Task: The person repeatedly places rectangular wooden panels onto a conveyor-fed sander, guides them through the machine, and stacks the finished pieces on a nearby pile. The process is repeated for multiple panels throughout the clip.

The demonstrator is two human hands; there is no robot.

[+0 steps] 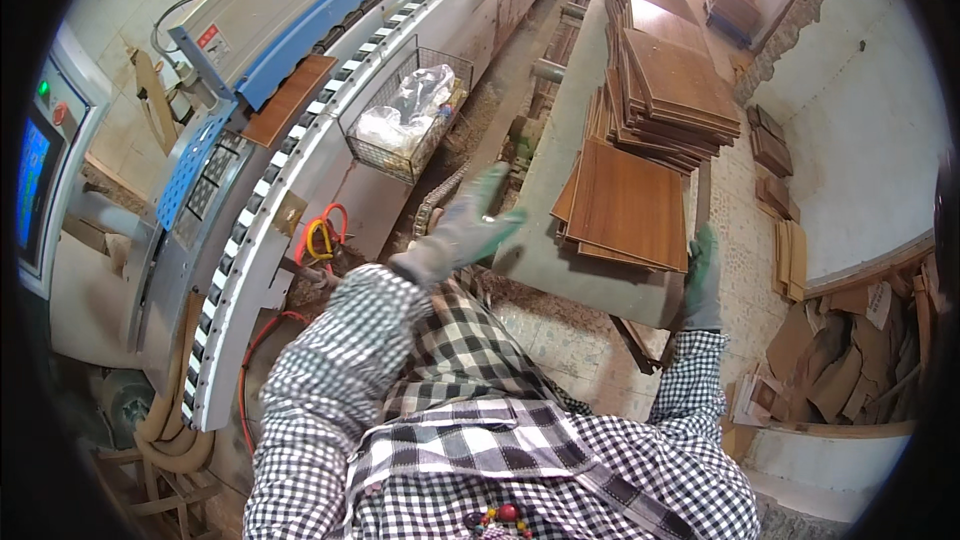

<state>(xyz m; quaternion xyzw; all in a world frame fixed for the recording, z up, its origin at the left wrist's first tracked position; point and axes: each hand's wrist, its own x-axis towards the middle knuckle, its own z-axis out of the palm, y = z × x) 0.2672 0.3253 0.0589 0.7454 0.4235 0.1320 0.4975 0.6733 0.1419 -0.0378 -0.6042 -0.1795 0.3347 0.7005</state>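
Observation:
My left hand point(465, 225), in a grey and green work glove, hangs between the machine and the stack table with its fingers spread and nothing in it. My right hand point(703, 275), gloved the same way, is upright at the right edge of the nearest brown wood panels point(632, 205). Its fingers look stretched along that edge; whether they touch it I cannot tell. These panels lie in a small, slightly fanned pile near the front of the table point(540, 270). Behind them rises a taller, uneven stack of similar panels point(685, 85).
On the left runs a long machine with a toothed conveyor track point(255, 215); one brown strip panel point(288, 100) lies in it. A wire basket point(408, 125) with clear plastic hangs on its side. A control screen point(38, 190) stands far left. Wood scraps point(840, 365) fill the right corner.

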